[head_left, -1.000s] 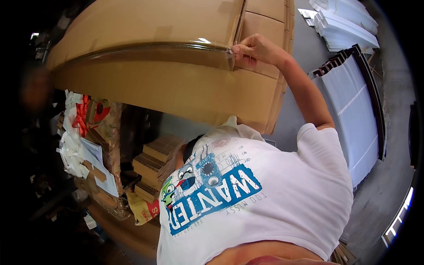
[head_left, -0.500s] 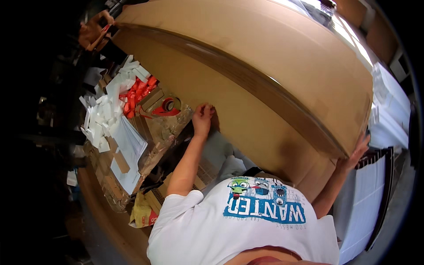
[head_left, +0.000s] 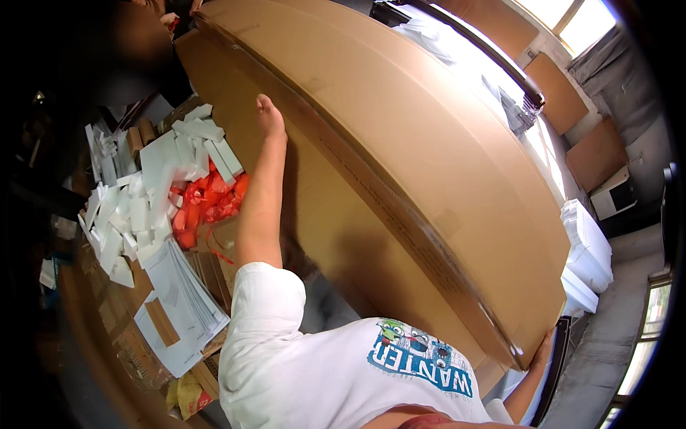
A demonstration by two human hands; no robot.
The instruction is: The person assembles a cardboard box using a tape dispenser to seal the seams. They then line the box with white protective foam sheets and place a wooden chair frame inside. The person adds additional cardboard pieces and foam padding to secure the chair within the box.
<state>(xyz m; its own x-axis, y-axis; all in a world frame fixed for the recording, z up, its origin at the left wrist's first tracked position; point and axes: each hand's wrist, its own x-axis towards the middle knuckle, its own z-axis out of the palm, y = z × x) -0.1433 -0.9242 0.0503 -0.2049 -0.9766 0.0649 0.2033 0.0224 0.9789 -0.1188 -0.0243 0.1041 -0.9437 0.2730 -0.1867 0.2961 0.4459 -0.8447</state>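
A very large, long brown cardboard box (head_left: 429,143) stretches from the far upper left to the lower right before me, its taped edge running diagonally. My left hand (head_left: 269,118) is raised at its near side face, seen edge-on with the fingers stretched out; whether the palm presses on the cardboard is hard to see. At the box's near right end, my right hand (head_left: 543,352) grips the corner, its fingers partly hidden. At the far left end, another person's hand (head_left: 196,6) is at the box's edge.
Left of me, a cardboard-topped stack (head_left: 114,307) bears white foam pieces (head_left: 128,214), red plastic bags (head_left: 207,204) and paper sheets (head_left: 179,300). A yellow bag (head_left: 189,397) lies below. White wrapped items (head_left: 586,247) stand beyond the box's right end, near a wall (head_left: 607,314).
My view has turned. My left hand has moved farther forward along the box's side, its fingers straightening from a loose curl. My right hand stays at the box's right end.
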